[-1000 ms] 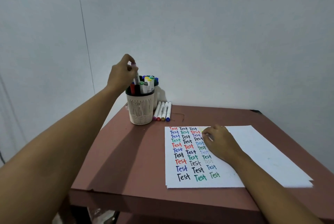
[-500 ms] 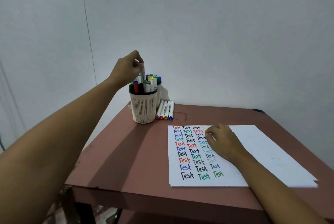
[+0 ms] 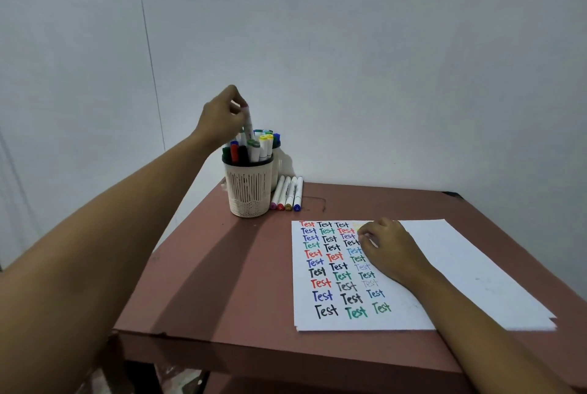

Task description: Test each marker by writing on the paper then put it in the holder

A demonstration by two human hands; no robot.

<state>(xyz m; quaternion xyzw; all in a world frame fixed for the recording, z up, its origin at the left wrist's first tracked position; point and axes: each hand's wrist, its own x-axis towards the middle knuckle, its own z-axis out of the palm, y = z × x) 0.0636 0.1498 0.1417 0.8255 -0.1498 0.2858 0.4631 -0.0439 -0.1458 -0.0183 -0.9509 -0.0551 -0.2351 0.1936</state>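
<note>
Centre of frame: left hand [image 3: 222,120] pinches top of marker [image 3: 248,123] standing in crowded holder [image 3: 249,193] | four markers [image 3: 287,193] lie just beside, on bench [image 3: 222,282] | right hand [image 3: 389,249] rests loosely curled, holding nothing, on paper [image 3: 476,269]

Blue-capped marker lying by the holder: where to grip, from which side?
Pinch the blue-capped marker at its white mid-barrel, from above, one finger on its free outer side. It lies flat on the table, tight beside the brown-capped marker on the holder side.

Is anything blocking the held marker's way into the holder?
No lid covers the holder. The marker pinched by the left hand has its lower end among the caps of the standing markers, which crowd the opening; only they could hinder it.
</note>
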